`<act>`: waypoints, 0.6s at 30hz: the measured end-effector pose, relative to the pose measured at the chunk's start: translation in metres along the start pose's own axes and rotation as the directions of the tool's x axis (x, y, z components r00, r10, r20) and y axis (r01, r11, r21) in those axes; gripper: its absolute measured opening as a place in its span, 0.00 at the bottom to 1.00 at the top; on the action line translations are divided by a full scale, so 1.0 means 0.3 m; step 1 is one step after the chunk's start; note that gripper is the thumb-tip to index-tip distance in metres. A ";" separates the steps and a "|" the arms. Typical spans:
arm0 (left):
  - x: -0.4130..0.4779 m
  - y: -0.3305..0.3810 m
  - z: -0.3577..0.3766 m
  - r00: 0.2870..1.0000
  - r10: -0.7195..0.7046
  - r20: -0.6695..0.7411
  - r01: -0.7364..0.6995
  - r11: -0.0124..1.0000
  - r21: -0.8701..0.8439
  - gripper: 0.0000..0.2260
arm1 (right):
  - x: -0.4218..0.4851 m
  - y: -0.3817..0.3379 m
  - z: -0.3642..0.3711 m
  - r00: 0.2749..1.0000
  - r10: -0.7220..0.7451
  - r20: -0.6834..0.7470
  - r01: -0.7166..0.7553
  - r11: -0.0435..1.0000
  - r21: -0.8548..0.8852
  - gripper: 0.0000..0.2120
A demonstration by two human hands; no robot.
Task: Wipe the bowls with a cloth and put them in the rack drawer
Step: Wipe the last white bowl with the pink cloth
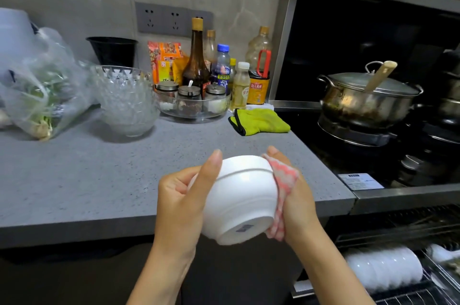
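left hand [181, 195] holding white bowl [242, 199], right hand [296, 195] pressing cloth [283, 180]

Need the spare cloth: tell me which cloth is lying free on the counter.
The green cloth beside the stove; the pink checked cloth is in the right hand.

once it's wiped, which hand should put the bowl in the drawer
Probably the left hand: it alone grips the bowl, while the right hand holds the cloth. The drawer lies lower right, though, so it must reach across.

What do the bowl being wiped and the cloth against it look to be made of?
The bowl looks like glazed white ceramic or porcelain: smooth glossy surface, a printed mark on its base; melamine can't be ruled out. The cloth looks like soft woven cotton, matte, with a pink and white check pattern, folding against the right hand.
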State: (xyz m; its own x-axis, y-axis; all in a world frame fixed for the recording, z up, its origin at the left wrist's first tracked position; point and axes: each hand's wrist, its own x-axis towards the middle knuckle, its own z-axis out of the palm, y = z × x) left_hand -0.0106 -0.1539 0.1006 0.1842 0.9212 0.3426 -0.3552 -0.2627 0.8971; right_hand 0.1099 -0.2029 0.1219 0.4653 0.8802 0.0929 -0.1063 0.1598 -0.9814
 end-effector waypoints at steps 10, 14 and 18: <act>0.141 0.111 -0.012 0.956 0.181 0.233 -0.253 0.908 0.335 0.28 | 0.093 -0.117 0.007 0.974 -0.215 0.063 0.219 0.973 -0.068 0.31; 0.195 0.170 0.004 0.893 0.305 0.331 -0.439 0.756 0.486 0.21 | 0.122 -0.169 0.050 0.916 -0.371 0.151 0.397 0.892 -0.216 0.33; 0.226 0.174 0.029 0.885 0.370 0.282 -0.465 0.714 0.524 0.28 | 0.136 -0.178 0.085 0.850 -0.466 0.246 0.517 0.828 -0.217 0.33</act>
State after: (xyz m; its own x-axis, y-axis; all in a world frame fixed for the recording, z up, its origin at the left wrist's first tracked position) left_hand -0.0089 -0.1076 0.1730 0.2898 0.6378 0.7136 0.1411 -0.7659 0.6273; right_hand 0.1123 -0.1642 0.1825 0.2284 0.7835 0.5779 0.3429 0.4909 -0.8009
